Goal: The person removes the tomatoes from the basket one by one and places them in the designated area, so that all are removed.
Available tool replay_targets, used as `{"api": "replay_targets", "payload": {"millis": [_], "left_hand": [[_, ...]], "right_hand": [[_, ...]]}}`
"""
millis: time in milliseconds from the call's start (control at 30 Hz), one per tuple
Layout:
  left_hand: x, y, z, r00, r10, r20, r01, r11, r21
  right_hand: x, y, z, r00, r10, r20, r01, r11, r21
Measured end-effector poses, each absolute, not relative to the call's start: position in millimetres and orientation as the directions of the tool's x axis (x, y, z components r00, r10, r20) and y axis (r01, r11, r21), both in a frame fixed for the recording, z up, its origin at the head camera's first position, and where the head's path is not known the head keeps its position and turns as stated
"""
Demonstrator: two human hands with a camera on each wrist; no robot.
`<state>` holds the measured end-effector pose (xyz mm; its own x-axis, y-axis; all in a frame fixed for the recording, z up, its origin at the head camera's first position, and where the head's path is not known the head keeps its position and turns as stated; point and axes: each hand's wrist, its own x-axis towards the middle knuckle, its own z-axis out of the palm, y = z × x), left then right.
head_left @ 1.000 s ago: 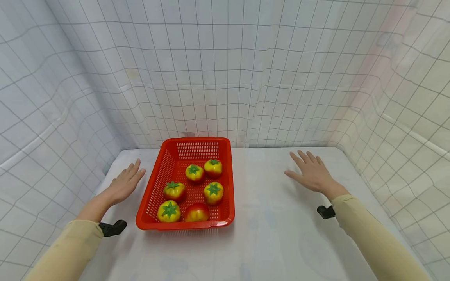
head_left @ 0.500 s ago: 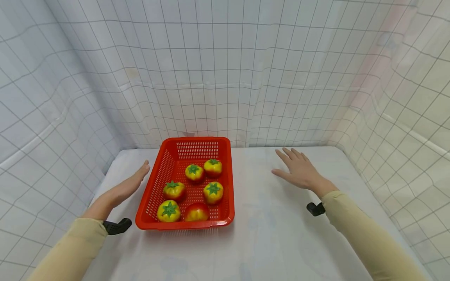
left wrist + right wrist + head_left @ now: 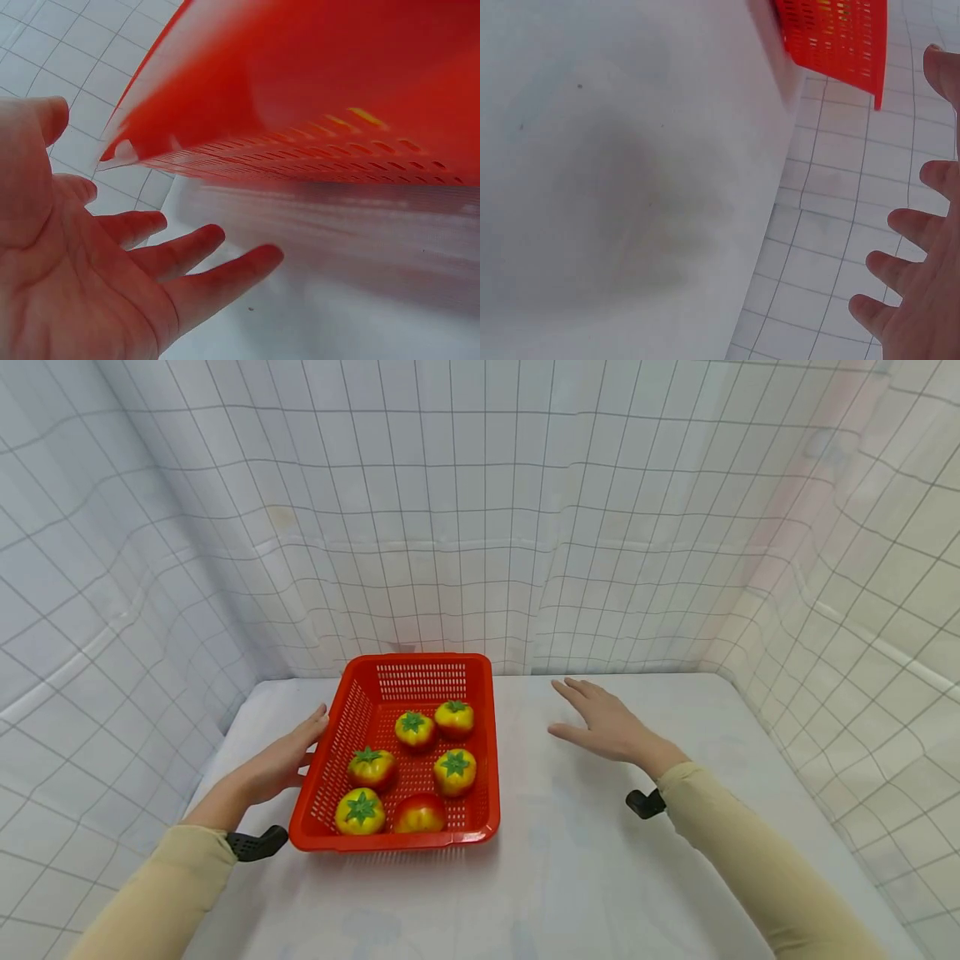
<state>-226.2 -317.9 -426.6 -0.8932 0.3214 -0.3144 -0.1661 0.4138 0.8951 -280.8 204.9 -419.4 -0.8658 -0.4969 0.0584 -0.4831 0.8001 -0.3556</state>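
A red perforated plastic basket [image 3: 486, 793] stands left of centre on the table in the head view. Several red-and-yellow toy tomatoes with green star-shaped tops lie in it, among them one tomato [image 3: 454, 772] near its right side. My left hand [image 3: 276, 766] is right at the basket's left side, fingers extended and spread; in the left wrist view its fingers [image 3: 225, 281] reach beneath the overhanging red wall. My right hand [image 3: 611, 727] hovers to the right of the basket, apart from it, with straight fingers and nothing held. The right wrist view shows the basket beyond that hand's thumb.
A white cloth-like surface covers the table [image 3: 570, 877]. White grid-patterned curtains [image 3: 480, 527] enclose it at the back and on both sides. A black wrist camera mount [image 3: 258, 843] juts out below the left wrist, and a similar mount [image 3: 645, 803] sits below the right.
Both hands have moved inward toward the basket. My left hand has come up to its left side, and my right hand has shifted left over the table. The basket and tomatoes stay put.
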Motion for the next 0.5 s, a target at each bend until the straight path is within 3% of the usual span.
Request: {"api": "replay_targets", "payload": {"millis": [267, 500], "left_hand": [[-228.5, -321.2, -429.3, -0.886, 0.302, -0.351, -0.241, 0.347, 0.906], [-228.8, -324.7, -422.6, -0.848, 0.340, -0.406, -0.304, 0.315, 0.899]], "right_hand": [[-278.9, 180.3, -413.3, -0.832, -0.553, 0.040, -0.511, 0.736, -0.444], [-276.7, 164.2, -407.7, -0.806, -0.591, 0.029, -0.537, 0.710, -0.455]]}}
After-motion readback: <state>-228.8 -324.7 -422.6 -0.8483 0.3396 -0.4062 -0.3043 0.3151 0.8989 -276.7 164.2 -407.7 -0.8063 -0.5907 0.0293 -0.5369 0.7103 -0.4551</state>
